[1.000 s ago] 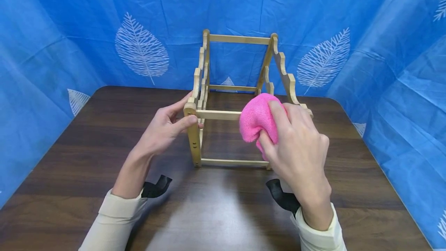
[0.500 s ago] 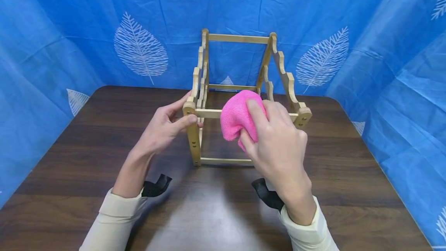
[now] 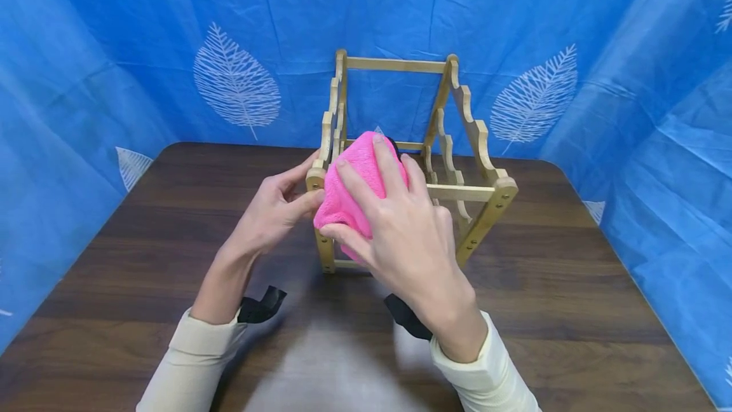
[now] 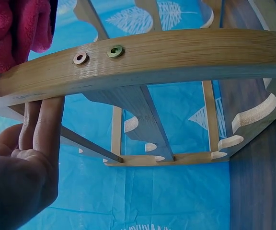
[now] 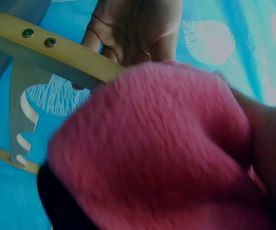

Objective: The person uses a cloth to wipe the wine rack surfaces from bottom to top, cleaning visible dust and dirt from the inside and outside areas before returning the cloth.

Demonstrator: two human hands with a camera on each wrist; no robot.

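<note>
A light wooden rack (image 3: 463, 192) with scalloped rails stands upright on the table. My left hand (image 3: 269, 218) holds its front left upright near the top, thumb in front and fingers behind. In the left wrist view, fingers (image 4: 49, 124) lie against that upright (image 4: 186, 50). My right hand (image 3: 408, 243) holds a fluffy pink cloth (image 3: 357, 170) at the left end of the front top bar, thumb below and fingers spread over it. The cloth hides much of that bar. In the right wrist view the cloth (image 5: 152, 139) fills the middle, close to the left palm (image 5: 138, 28).
The dark wood-grain table (image 3: 572, 310) extends around the rack. A blue curtain (image 3: 400, 5) with white leaf prints hangs behind and at both sides. Black straps (image 3: 262, 305) show at both wrists.
My right hand has slid the pink cloth leftward along the front top bar to the left corner, uncovering the bar's right end. My left hand keeps its hold on the rack.
</note>
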